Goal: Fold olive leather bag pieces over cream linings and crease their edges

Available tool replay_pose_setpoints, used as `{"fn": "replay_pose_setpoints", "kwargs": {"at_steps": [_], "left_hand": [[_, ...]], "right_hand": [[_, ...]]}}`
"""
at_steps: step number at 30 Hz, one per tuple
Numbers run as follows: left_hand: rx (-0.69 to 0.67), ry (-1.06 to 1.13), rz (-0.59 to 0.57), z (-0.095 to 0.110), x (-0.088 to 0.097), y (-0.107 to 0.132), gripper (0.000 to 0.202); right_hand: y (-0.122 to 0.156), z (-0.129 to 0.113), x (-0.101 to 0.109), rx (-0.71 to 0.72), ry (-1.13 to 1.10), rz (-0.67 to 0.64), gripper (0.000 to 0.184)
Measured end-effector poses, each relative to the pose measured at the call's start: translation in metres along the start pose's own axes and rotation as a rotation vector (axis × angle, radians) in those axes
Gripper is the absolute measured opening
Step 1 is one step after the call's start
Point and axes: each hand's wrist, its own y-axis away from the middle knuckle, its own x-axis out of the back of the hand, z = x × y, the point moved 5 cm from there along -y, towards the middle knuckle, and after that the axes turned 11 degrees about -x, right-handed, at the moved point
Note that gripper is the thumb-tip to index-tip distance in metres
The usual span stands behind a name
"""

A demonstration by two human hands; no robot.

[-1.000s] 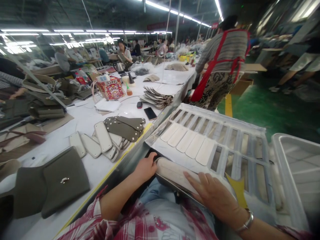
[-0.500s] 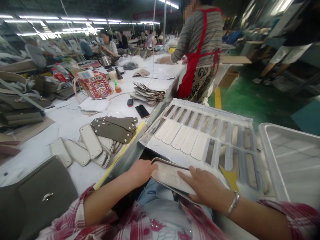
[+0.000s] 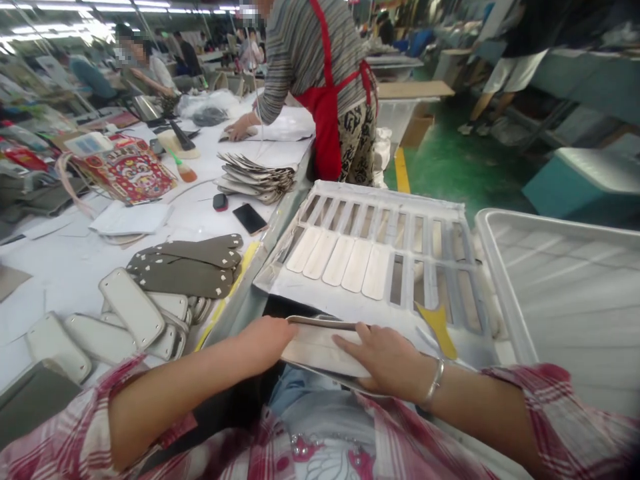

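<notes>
The person's left hand (image 3: 265,341) was placed against the left end of a pale rounded-end bag panel (image 3: 320,353), its fingers closed narrowly around that end. The right hand (image 3: 385,360) lay over the panel's right half with the fingers (image 3: 357,343) spread moderately and pressing on the upper surface. The panel was thus held between both hands, level in front of the person's torso, above the lap and just short of the near edge of a white-framed slotted rack (image 3: 385,253). A silver bracelet (image 3: 433,384) encircled the right wrist, and a plaid sleeve (image 3: 555,393) covered the right forearm farther back. Five cream panels (image 3: 340,259) lay side by side on the rack, and a yellow pointed piece (image 3: 439,327) lay near its near edge. A white tray (image 3: 565,287) stood to the right of the rack. On the white-covered worktable (image 3: 60,230) to the left lay olive panels with white tabs (image 3: 185,267), pale rounded panels (image 3: 130,308), a phone (image 3: 249,219), and a stack of tan pieces (image 3: 257,177). Beyond the rack, a co-worker in a red apron (image 3: 320,80) rested one hand (image 3: 239,128) on the table.
</notes>
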Motion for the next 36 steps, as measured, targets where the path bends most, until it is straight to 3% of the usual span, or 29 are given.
{"fn": "replay_pose_setpoints", "kwargs": {"at_steps": [7, 9, 11, 14, 16, 18, 20, 23, 25, 27, 31, 36], "left_hand": [[0.03, 0.044, 0.035, -0.007, 0.017, 0.007, 0.027], [-0.045, 0.058, 0.1, 0.008, 0.026, -0.002, 0.019], [-0.208, 0.09, 0.131, 0.033, 0.029, -0.019, 0.016], [-0.425, 0.126, 0.068, 0.067, 0.015, -0.046, 0.015], [-0.498, 0.175, 0.084, 0.075, 0.007, -0.058, 0.014], [-0.527, 0.234, 0.13, 0.072, 0.003, -0.062, 0.013], [-0.519, 0.254, 0.151, 0.066, 0.002, -0.062, 0.013], [-0.524, 0.191, 0.153, 0.063, 0.005, -0.061, 0.034], [-0.57, 0.098, 0.15, 0.069, 0.007, -0.063, 0.049], [-0.627, -0.003, 0.137, 0.076, 0.008, -0.067, 0.051], [-0.679, -0.106, 0.141, 0.084, 0.008, -0.076, 0.047], [-0.699, -0.149, 0.086, 0.088, 0.006, -0.08, 0.046]], "right_hand": [[-0.005, 0.001, 0.004, -0.009, -0.016, -0.01, 0.079], [-0.005, 0.003, 0.003, -0.008, -0.026, -0.006, 0.079], [-0.004, 0.003, 0.002, -0.01, -0.043, 0.002, 0.073], [-0.004, 0.005, 0.0, -0.05, -0.053, -0.032, 0.039], [-0.003, 0.012, 0.003, -0.078, -0.107, -0.075, 0.036], [-0.001, 0.025, 0.009, -0.089, -0.282, -0.122, 0.06], [0.006, 0.049, 0.009, -0.181, -0.637, -0.255, 0.081], [0.028, 0.086, -0.01, -0.455, -1.129, -0.522, 0.063], [0.047, 0.097, -0.031, -0.584, -1.302, -0.672, 0.055], [0.063, 0.096, -0.049, -0.64, -1.375, -0.733, 0.055], [0.068, 0.082, -0.067, -0.564, -1.313, -0.582, 0.059], [0.065, 0.077, -0.065, -0.515, -1.381, -0.417, 0.055]]}}
